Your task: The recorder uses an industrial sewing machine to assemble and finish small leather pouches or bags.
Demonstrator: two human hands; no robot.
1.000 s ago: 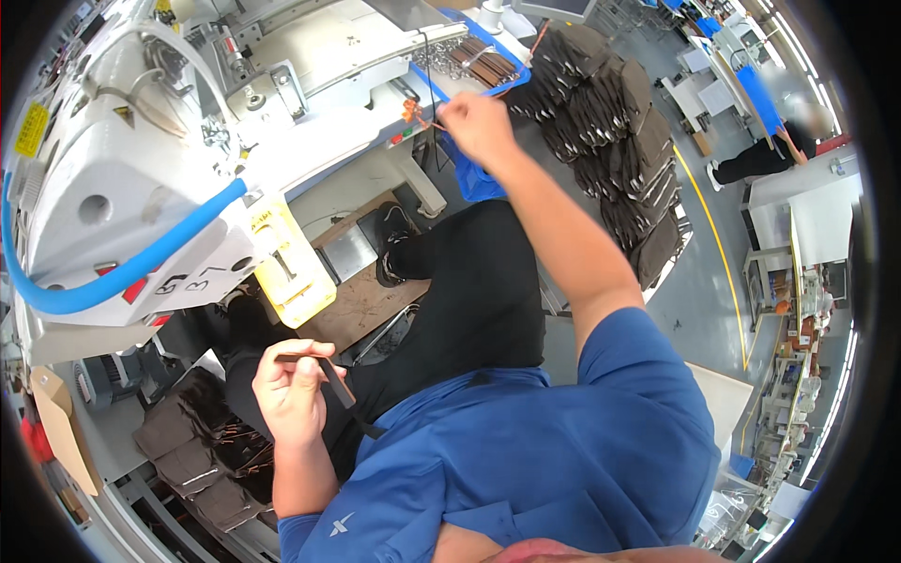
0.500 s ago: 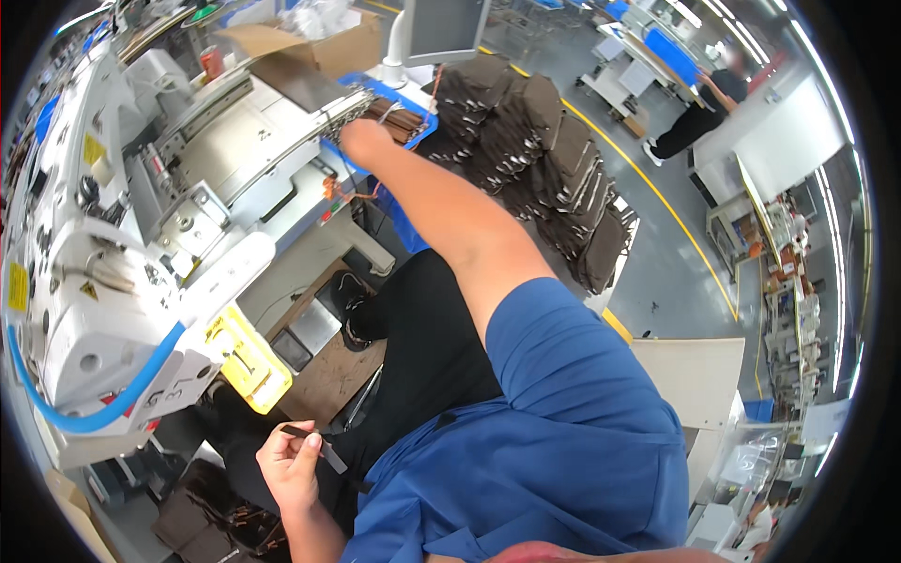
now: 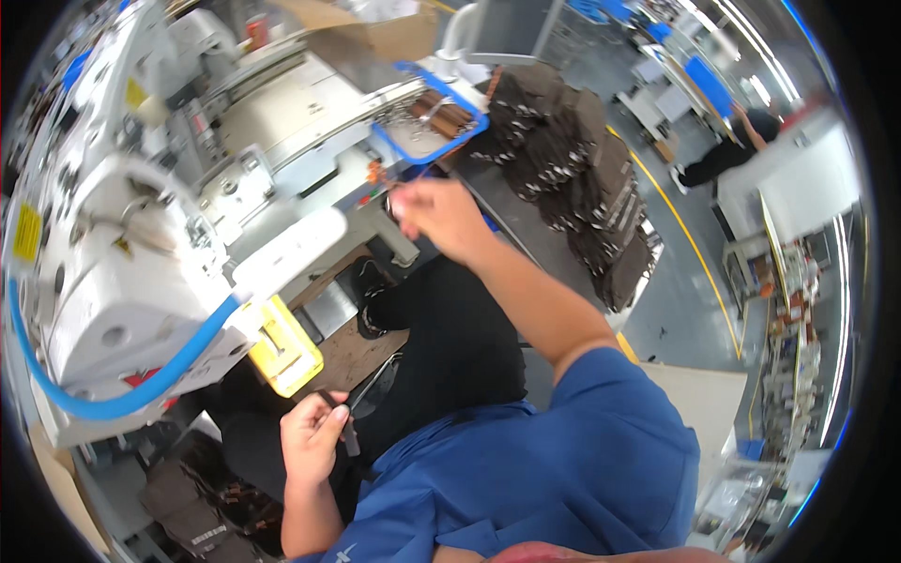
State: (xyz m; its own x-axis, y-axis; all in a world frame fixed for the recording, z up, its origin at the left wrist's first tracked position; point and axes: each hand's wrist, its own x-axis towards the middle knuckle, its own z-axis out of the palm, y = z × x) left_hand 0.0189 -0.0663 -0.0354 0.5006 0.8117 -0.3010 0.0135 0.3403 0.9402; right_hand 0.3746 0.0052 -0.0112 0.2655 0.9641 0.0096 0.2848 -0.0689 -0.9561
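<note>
My left hand (image 3: 312, 437), low in front of my lap, pinches a short dark strap (image 3: 351, 439) between thumb and fingers. My right hand (image 3: 434, 218) is out over my knee, in front of the machine table's edge, with its fingers drawn together. Whatever it may hold is blurred and cannot be made out. Beyond that hand sits a blue-rimmed tray (image 3: 466, 134) with brown strips (image 3: 441, 114) and small metal pieces in it. At the left stands a large white sewing machine (image 3: 103, 300) with a blue hose (image 3: 155, 387).
Dark brown fabric pieces (image 3: 563, 141) are piled right of the tray, more (image 3: 183, 497) lie at lower left. A yellow plate (image 3: 286, 349) hangs beneath the machine arm. A monitor (image 3: 507, 33) and cardboard box (image 3: 375, 38) stand behind. A person (image 3: 727, 155) stands far right.
My right hand has come back from the tray toward me, down past the table edge. My left hand still holds the strap. The view has shifted, moving the scene rightward.
</note>
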